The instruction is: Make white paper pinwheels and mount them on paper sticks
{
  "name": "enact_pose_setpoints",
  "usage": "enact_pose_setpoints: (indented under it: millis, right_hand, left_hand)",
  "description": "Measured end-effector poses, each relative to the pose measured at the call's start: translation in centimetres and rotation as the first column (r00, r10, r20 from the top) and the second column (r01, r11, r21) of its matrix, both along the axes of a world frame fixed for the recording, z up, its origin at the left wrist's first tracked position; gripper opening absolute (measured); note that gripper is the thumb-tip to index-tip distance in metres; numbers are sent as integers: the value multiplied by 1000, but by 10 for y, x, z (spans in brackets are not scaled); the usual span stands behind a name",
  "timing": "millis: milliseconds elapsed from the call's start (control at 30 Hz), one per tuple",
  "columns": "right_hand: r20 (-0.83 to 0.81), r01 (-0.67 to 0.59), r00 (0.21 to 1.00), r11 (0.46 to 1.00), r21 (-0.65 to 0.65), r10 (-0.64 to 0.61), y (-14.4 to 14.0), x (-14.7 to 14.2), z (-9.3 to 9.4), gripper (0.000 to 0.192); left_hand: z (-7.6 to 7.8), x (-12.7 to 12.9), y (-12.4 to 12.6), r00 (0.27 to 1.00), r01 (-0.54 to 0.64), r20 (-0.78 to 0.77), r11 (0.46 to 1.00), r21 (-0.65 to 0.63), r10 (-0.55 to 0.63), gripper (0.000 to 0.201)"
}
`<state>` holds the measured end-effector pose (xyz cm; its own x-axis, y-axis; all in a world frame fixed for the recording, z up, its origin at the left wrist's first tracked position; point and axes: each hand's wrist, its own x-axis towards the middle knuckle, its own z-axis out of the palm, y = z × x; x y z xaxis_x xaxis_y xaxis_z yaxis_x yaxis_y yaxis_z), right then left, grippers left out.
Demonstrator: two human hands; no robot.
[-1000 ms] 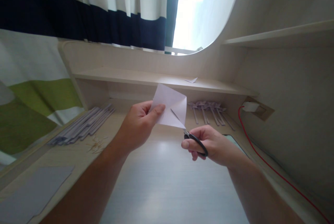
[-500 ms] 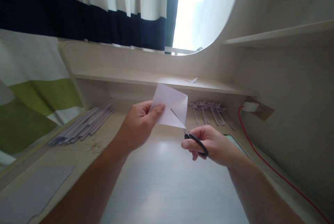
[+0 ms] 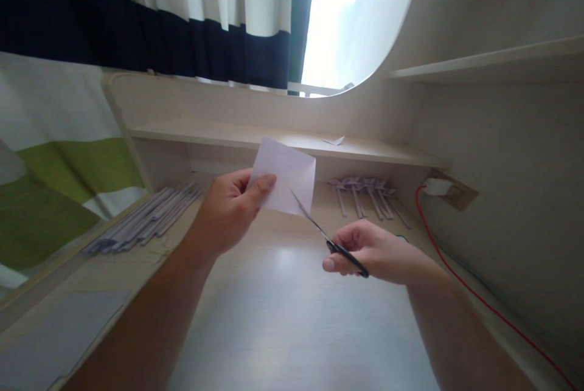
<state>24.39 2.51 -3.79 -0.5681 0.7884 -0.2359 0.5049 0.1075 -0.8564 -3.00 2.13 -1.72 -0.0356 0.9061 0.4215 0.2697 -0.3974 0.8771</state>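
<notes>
A square of pale lilac paper is pinched by its left side in my left hand, thumb on top. My right hand grips scissors with black handles. Their metal blades point up and left, with the tips in front of the paper's lower part. The blades look nearly closed, and I cannot tell whether they touch the paper.
Rolled paper sticks lie at the left, near thin scraps and flat sheets. Paper pinwheels on sticks rest at the back right. A folded paper sits on the shelf. A red cable runs along the right.
My left hand has moved the paper left and slightly up. The scissors have slid back from the paper toward the lower right, and their blades look closer together.
</notes>
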Motion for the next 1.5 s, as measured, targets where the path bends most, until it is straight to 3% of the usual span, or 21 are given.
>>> enact_pose_setpoints:
  millis: [67, 133, 200, 267, 300, 400, 467, 533, 600, 667, 733, 800, 867, 1033, 1133, 1367, 1500]
  right_hand:
    - [85, 40, 995, 995, 87, -47, 7, 12, 1, 44]
    - [33, 179, 981, 965, 193, -189, 13, 19, 2, 43]
    - [-150, 373, 927, 879, 296, -343, 16, 21, 3, 43]
    - [-340, 488, 859, 812, 319, -382, 16, 15, 3, 42]
    - [-398, 489, 844, 820, 298, -359, 15, 11, 2, 41]
    - [-454, 331, 860, 932, 147, -233, 8, -3, -2, 36]
    - [-469, 271, 856, 961, 50, -217, 2, -11, -5, 33]
    - [-492, 318, 830, 947, 32, -262, -1, -16, -8, 30]
    - [-530, 438, 779, 895, 80, -334, -2, -20, -11, 29]
    - [-593, 559, 701, 822, 111, -396, 0, -22, -14, 30]
    - [-655, 623, 626, 776, 95, -423, 2, -24, -16, 29]
    - [-699, 642, 577, 763, 69, -422, 4, -25, -17, 28]
    - [-720, 641, 559, 765, 59, -412, 5, -26, -18, 27]
    - [-661, 618, 631, 779, 112, -406, 7, -24, -19, 30]
    - [-593, 556, 708, 820, 135, -383, 10, -21, -20, 33]
    - [-324, 275, 919, 955, 111, -226, 12, -9, -10, 45]
    - [-130, 90, 988, 993, 76, -80, 6, -5, -3, 46]
  left_hand:
    - [0, -9, 4, 998, -57, -30, 998, 14, 57, 46]
    - [-1, -16, 7, 996, -64, -65, 998, -5, 63, 43]
    - [-1, -18, 7, 992, 38, -118, 996, -84, -48, 39]
    - [-2, -14, 4, 952, 221, -164, 953, -209, -257, 38]
    - [-3, -11, 2, 914, 313, -174, 910, -272, -367, 38]
    - [-5, 1, -2, 805, 487, -144, 779, -395, -576, 38]
    - [-8, 8, -2, 811, 492, -129, 785, -376, -570, 38]
    - [-12, 13, 1, 891, 398, -110, 875, -277, -440, 36]
    - [-16, 17, 6, 955, 281, -40, 937, -208, -295, 43]
    - [-21, 22, 11, 957, 288, 56, 923, -257, -283, 60]
    - [-26, 27, 14, 930, 368, 120, 864, -344, -349, 58]
    - [-28, 31, 15, 907, 420, 153, 817, -395, -392, 45]
    - [-29, 34, 13, 899, 437, 173, 805, -402, -401, 39]
    - [-23, 32, 8, 901, 428, 227, 847, -317, -370, 36]
    - [-19, 28, 7, 911, 399, 224, 874, -278, -345, 37]
    - [-8, 13, 6, 975, 166, 176, 969, -184, -134, 37]
    - [-1, 5, 4, 986, 45, 168, 990, -131, -23, 35]
